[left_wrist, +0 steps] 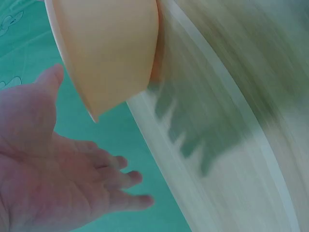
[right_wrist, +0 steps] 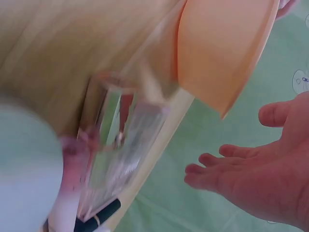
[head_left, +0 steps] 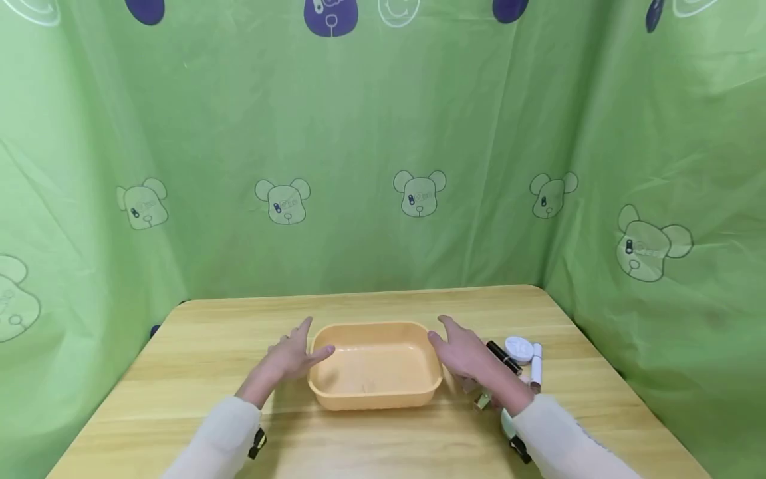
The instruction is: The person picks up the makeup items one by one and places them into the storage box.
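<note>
An orange plastic basin (head_left: 374, 401), oblong with rounded corners, stands on the table and nothing shows inside it. My left hand (head_left: 290, 358) is at its left end, fingers spread and thumb over the rim in the head view. In the left wrist view a gap separates the palm from the basin's wall (left_wrist: 108, 53). At the right end my right hand (head_left: 465, 349) faces inward with extended fingers. The right wrist view shows that hand (right_wrist: 256, 169) apart from the basin (right_wrist: 222, 48) too. Neither hand holds anything.
Right of the basin, partly behind my right forearm, lie a black tube (head_left: 504, 357), a white round case (head_left: 518, 349) and a white tube (head_left: 536, 362). A blurred clear box (right_wrist: 130, 150) and a pale round thing (right_wrist: 26, 169) show in the right wrist view. Green curtains (head_left: 359, 259) surround the wooden table (head_left: 383, 442).
</note>
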Action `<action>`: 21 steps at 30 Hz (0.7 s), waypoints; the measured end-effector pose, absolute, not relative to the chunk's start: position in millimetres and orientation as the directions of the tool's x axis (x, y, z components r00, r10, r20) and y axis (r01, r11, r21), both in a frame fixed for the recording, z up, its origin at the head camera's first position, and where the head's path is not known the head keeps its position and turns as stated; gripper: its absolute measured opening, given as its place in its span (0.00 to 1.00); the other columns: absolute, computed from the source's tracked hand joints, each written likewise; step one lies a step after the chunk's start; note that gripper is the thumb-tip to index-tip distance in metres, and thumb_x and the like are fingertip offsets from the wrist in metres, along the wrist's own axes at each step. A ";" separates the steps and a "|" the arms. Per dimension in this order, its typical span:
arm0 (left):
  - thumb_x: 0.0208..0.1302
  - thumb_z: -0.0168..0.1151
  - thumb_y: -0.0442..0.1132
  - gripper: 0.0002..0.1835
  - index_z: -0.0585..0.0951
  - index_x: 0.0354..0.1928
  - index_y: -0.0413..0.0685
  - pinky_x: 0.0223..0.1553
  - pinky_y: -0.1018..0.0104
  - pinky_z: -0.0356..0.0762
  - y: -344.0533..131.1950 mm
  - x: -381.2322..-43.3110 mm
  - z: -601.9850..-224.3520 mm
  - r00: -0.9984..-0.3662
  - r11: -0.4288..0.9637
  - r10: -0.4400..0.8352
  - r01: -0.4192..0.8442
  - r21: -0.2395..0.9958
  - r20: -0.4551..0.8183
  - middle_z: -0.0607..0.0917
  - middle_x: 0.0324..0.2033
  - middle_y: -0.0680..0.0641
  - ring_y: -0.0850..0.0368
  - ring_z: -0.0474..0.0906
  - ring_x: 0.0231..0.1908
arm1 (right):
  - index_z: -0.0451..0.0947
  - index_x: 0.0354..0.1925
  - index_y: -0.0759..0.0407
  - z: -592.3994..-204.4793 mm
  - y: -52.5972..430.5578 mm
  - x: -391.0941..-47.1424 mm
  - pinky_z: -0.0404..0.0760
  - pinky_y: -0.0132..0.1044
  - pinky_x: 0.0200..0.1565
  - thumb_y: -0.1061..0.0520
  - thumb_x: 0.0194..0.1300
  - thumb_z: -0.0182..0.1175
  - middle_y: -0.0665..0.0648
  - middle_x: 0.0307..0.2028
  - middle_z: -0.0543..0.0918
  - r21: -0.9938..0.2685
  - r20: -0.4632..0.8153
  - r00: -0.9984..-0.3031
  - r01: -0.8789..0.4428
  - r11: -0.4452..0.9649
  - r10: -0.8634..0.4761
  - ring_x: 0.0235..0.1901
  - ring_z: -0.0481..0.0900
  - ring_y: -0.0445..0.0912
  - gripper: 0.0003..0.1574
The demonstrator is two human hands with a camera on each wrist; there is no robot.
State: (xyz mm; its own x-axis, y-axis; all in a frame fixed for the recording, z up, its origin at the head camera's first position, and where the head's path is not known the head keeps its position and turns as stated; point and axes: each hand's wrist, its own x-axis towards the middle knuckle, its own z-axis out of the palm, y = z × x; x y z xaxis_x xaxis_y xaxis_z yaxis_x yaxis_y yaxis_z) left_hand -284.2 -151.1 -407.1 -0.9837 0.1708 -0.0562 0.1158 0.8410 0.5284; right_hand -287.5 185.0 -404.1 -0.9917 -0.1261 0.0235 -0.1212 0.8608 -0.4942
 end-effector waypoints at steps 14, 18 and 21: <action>0.76 0.40 0.48 0.27 0.66 0.64 0.33 0.58 0.42 0.71 -139.9 -293.6 -410.1 -0.981 0.856 0.191 0.147 0.496 -0.040 0.74 0.57 0.30 0.33 0.71 0.57 | 0.61 0.66 0.64 -408.7 171.4 -286.8 0.81 0.48 0.43 0.57 0.71 0.47 0.68 0.53 0.78 -0.517 0.033 -0.988 -0.148 0.843 -0.153 0.50 0.78 0.60 0.28; 0.74 0.41 0.38 0.21 0.69 0.61 0.32 0.55 0.44 0.74 -139.2 -296.8 -411.6 -0.980 0.857 0.201 0.172 0.486 -0.007 0.77 0.55 0.31 0.33 0.73 0.55 | 0.64 0.64 0.66 -409.7 170.9 -288.2 0.80 0.51 0.49 0.61 0.69 0.49 0.67 0.52 0.79 -0.522 0.058 -0.986 -0.165 0.837 -0.158 0.52 0.77 0.61 0.27; 0.71 0.43 0.35 0.21 0.69 0.61 0.31 0.55 0.44 0.74 -138.8 -297.7 -412.4 -0.980 0.856 0.199 0.181 0.483 0.016 0.76 0.55 0.31 0.33 0.73 0.55 | 0.65 0.63 0.67 -410.1 170.3 -288.9 0.80 0.50 0.50 0.63 0.67 0.50 0.67 0.51 0.80 -0.536 0.075 -0.985 -0.173 0.827 -0.157 0.51 0.78 0.60 0.27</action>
State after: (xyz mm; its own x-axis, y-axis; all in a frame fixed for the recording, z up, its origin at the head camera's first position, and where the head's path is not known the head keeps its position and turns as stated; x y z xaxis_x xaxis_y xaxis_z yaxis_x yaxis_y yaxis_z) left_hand -297.7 -138.8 -412.4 -0.9799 0.1988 0.0155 0.1814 0.8565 0.4832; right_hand -288.9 170.3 -410.1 -0.9847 -0.1572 0.0749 -0.1727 0.8267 -0.5356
